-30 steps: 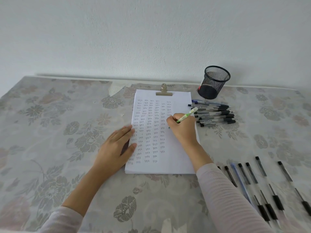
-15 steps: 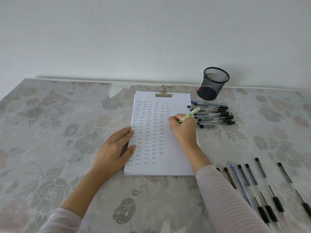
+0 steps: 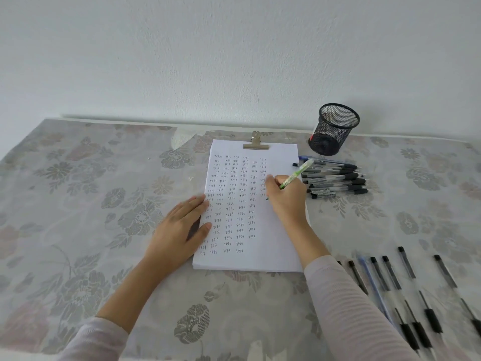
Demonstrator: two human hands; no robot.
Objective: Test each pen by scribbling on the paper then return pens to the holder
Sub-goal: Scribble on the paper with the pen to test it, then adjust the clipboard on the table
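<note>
Pens (image 3: 391, 273), at least seven, in a row lower right, mostly black. Left hand (image 3: 179, 230), fingers straight and together, presses left edge of clipped paper (image 3: 270, 246). Right hand (image 3: 289, 199) pinches one green pen (image 3: 296, 174), tip on the paper mid-frame, amid columns reading "test". Right of it, pen pile (image 3: 335, 178), count unclear; one black mesh holder (image 3: 330, 134) beyond.

A green-and-white pen (image 3: 295, 175) crosses white paper (image 3: 270, 246) lined with dark scribbles; a black mesh holder (image 3: 333, 132) stands on the bench's (image 3: 78, 194) grey floral cloth.
</note>
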